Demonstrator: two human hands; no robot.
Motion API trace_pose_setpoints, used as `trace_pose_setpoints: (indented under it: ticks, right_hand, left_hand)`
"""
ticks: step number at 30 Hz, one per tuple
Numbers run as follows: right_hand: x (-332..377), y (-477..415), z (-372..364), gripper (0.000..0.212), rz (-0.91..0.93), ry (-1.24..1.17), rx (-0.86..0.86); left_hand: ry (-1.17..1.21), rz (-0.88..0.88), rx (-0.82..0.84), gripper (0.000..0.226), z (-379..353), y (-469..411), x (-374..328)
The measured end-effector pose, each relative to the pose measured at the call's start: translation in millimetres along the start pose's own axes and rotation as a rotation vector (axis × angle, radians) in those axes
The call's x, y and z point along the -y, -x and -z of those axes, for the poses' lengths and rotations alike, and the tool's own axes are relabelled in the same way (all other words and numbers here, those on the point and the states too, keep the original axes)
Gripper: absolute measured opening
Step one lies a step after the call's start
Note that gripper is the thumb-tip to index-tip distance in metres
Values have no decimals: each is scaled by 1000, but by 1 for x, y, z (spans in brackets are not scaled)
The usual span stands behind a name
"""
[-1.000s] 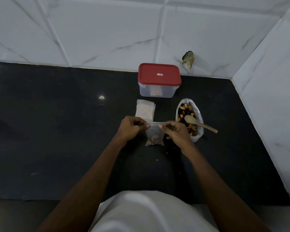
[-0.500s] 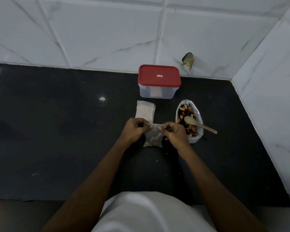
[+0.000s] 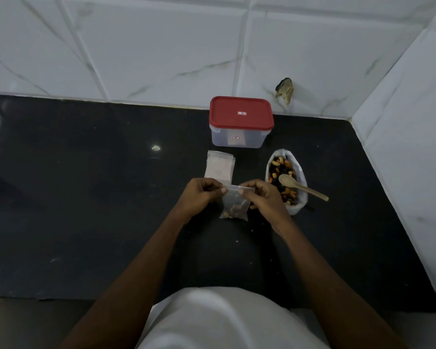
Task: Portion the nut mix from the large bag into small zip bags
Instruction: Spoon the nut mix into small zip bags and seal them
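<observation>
Black stone counter (image 3: 86,197) tucked into a corner of white marble-look tiles, pretty dim lighting. Both hands are up over the middle of it working one small zip bag (image 3: 234,205): the left hand (image 3: 202,195) has its fingers curled in tight, thumb and forefinger pinching the bag's top left corner, and the right hand (image 3: 259,195) is doing the same thing on the top edge, closer to the middle, fingertips pressed together on the strip with the rest of the fingers folded under. So both are closed down on the bag's mouth, nothing else in them. The bag hangs upright with a small clump of nut mix sitting in its bottom; can't tell if its lower edge is touching the counter. Just behind the hands lies a flat stack of empty zip bags (image 3: 220,165). To the right, the large bag (image 3: 286,182) sits open, full of mix, with a wooden spoon (image 3: 300,186) resting across it, handle sticking out right. Further back against the wall there's a clear tub with a red lid (image 3: 241,114).
</observation>
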State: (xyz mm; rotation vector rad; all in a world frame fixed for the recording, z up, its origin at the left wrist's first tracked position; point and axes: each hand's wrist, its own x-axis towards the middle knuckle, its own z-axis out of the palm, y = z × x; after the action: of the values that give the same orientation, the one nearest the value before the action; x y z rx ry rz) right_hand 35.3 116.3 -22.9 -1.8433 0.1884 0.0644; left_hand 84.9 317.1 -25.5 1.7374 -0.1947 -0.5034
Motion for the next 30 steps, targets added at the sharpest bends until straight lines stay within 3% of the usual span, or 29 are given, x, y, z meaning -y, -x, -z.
trace_pose_setpoints:
  ticks: [6, 14, 18, 30]
  right_hand:
    - [10, -12, -6, 9, 97, 163, 36]
    - [18, -21, -4, 19, 67, 194, 104]
    - [15, -20, 0, 21, 11, 142, 129]
    - [8, -14, -9, 22, -213, -94, -36]
  left_hand:
    - [-94, -43, -48, 8, -5, 3, -3]
    - [-25, -50, -107, 11, 5, 5, -8]
    - [4, -34, -102, 13, 9, 6, -7]
    - [170, 26, -88, 13, 8, 5, 4]
